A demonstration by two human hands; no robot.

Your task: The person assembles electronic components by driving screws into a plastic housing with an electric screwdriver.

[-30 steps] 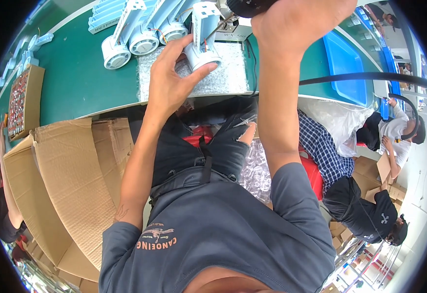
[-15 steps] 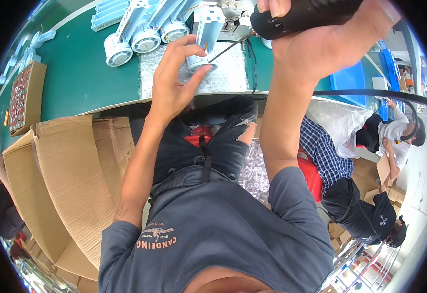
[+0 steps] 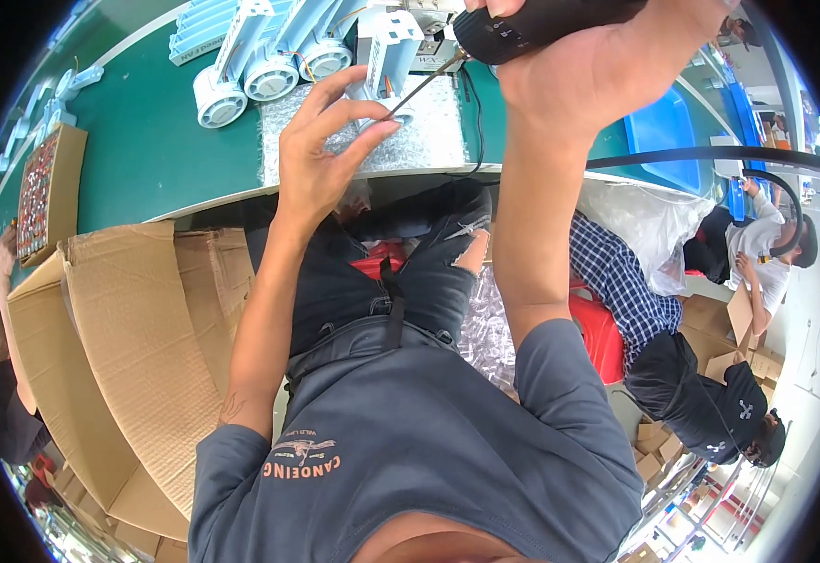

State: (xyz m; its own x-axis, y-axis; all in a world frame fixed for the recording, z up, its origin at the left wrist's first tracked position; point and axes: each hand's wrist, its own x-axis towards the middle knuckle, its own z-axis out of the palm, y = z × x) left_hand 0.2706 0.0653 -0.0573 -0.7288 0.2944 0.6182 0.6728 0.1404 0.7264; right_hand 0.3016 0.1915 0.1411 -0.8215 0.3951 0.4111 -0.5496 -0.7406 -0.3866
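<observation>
My right hand (image 3: 579, 89) is wrapped round a black electric screwdriver (image 3: 551, 28) at the upper right. Its long thin bit (image 3: 426, 83) slants down to the left. At the bit's tip, my left hand (image 3: 321, 150) has thumb and a finger closed in a pinch; anything between them is too small to make out. Just behind those fingertips a light-blue plastic fan part (image 3: 397, 52) stands upright, its round base partly hidden by my hand. Bubble wrap (image 3: 429, 141) lies under it on the green table (image 3: 147, 155).
Several similar light-blue fan parts (image 3: 271, 80) stand left of the wrap. A metal device (image 3: 436, 47) sits behind. At far left is a cardboard tray of small parts (image 3: 51, 192); a blue bin (image 3: 663, 131) is at right. Open cardboard boxes (image 3: 137, 347) stand beside me. Co-workers (image 3: 701, 399) are at right.
The screwdriver and right hand have shifted left and slightly up. My left fingers have left the fan part's base and closed together at the bit's tip.
</observation>
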